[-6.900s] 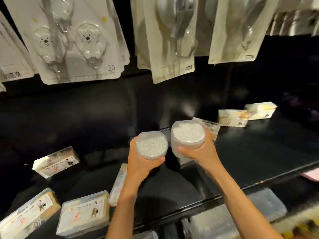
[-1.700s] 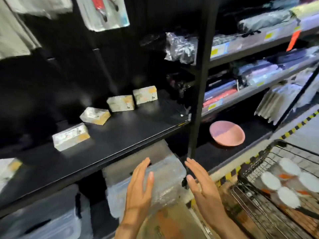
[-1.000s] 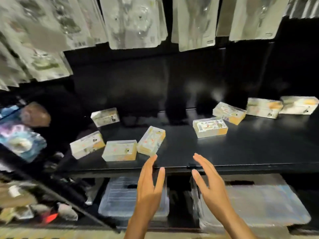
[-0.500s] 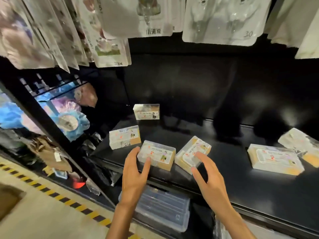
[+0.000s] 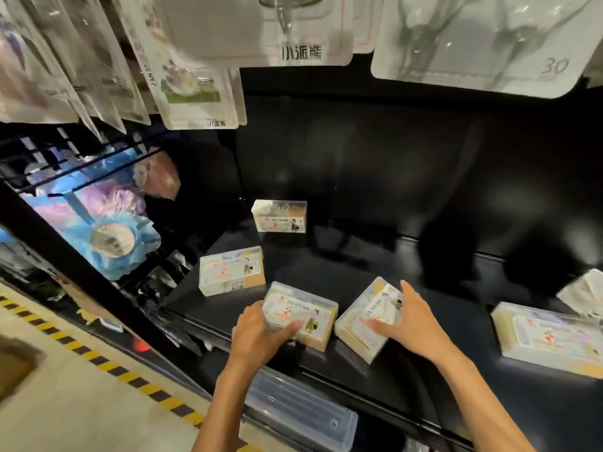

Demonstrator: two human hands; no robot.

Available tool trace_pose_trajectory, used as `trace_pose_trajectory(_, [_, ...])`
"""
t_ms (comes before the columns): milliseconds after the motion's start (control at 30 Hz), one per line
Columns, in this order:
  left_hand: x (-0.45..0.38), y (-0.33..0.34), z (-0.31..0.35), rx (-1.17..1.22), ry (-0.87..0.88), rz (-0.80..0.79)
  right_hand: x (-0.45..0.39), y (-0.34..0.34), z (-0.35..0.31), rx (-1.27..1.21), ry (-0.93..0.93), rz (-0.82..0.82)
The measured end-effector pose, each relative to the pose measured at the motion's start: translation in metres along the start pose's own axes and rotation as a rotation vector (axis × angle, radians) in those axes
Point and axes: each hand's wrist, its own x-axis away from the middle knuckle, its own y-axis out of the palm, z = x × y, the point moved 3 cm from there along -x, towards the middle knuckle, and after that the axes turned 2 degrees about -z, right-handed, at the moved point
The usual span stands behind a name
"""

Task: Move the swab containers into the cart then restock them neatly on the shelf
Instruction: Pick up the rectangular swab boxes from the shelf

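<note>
Left hand (image 5: 257, 334) has its grip on a clear swab box (image 5: 301, 316) at the front of the black shelf (image 5: 375, 380). Its thumb lies on the top of that box and its fingers curl round the box's left end. Right hand (image 5: 412, 324) lies on a second swab box (image 5: 365, 321), which sits just to the right of the first one and is turned at a slant. This hand's fingers are spread over the box's top and far edge; I cannot tell if they truly squeeze it or only rest there. The two boxes are close, nearly touching at their near corners.

Behind the first box and a bit to its left stands a third swab box (image 5: 231, 270), up on its long side. Farther back from the first box, near the shelf's back wall, stands a fourth swab box (image 5: 280, 215). Far to the right of the first box lies a big flat swab box (image 5: 551, 337), and behind that one a white pack (image 5: 584, 293) shows only in part.

Above the first box hang white card packs (image 5: 483, 44) with clear hooks on them. Below the shelf edge, under the first box, sits a clear plastic bin (image 5: 303, 415). Left of the first box, past a black post, are blue and pink bath puffs (image 5: 107, 236). Yellow and black stripes (image 5: 98, 360) run on the floor on that side.
</note>
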Motion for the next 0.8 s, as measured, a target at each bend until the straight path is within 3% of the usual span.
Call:
trace_pose_trajectory(200, [0.004,0.004,-0.005,0.211,-0.055,-0.031,0.005,0.001,0.000,-0.035,-0.043,0.090])
trace_pose_trajectory(367, [0.015,0.004,-0.014,0.277,-0.005,0.062,0.025,0.004,0.011,-0.173,-0.011,0.188])
trace_pose_trajectory(633, [0.019,0.005,-0.010,0.370,0.074,0.089,0.040,0.007,0.027,-0.252,0.053,0.202])
trace_pose_trajectory(800, [0.016,0.011,-0.008,0.425,0.113,0.103,0.057,0.005,0.036,-0.371,0.028,0.363])
